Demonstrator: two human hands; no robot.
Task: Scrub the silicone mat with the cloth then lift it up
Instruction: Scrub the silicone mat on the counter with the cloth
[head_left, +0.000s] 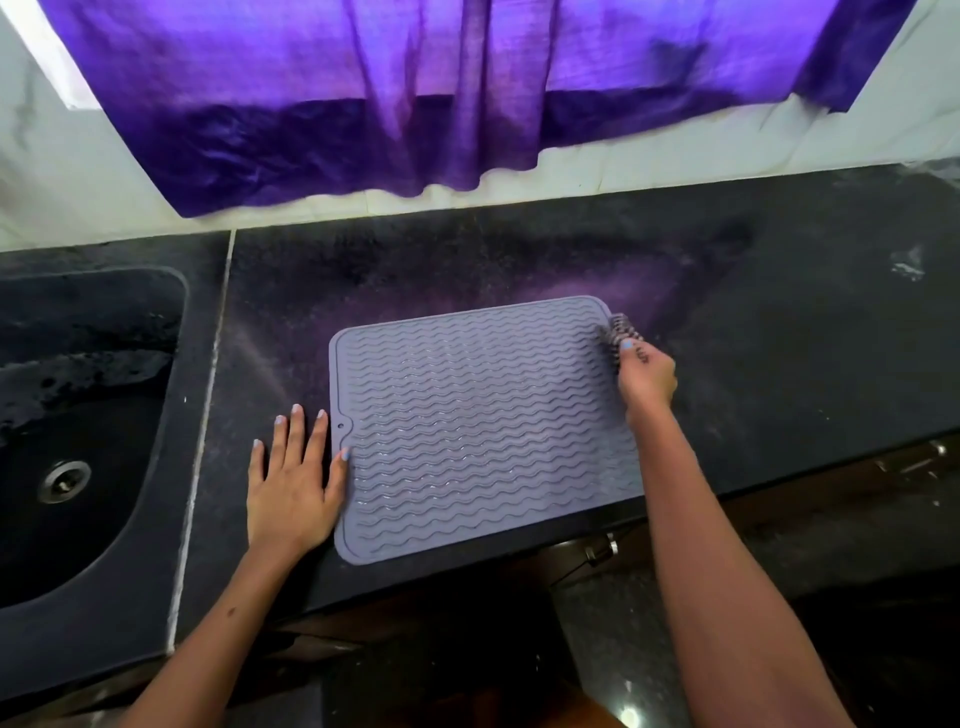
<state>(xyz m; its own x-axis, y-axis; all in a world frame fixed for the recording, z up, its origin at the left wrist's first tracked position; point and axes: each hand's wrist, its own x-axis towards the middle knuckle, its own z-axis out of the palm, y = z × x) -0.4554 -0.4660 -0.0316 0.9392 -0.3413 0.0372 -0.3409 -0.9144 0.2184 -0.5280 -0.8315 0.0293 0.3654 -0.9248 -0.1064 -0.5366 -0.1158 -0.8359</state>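
Dark speckled counter bears a grey ribbed silicone mat beside a flat left hand

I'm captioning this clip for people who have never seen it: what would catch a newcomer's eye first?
First the bright purple curtain hanging across the top, above the dark counter. Next the grey wavy-ribbed silicone mat lying flat mid-counter, its near edge at the counter's front. Then the hands: the left hand lies flat at the mat's left edge, and the right hand grips a striped cloth at its far right corner.
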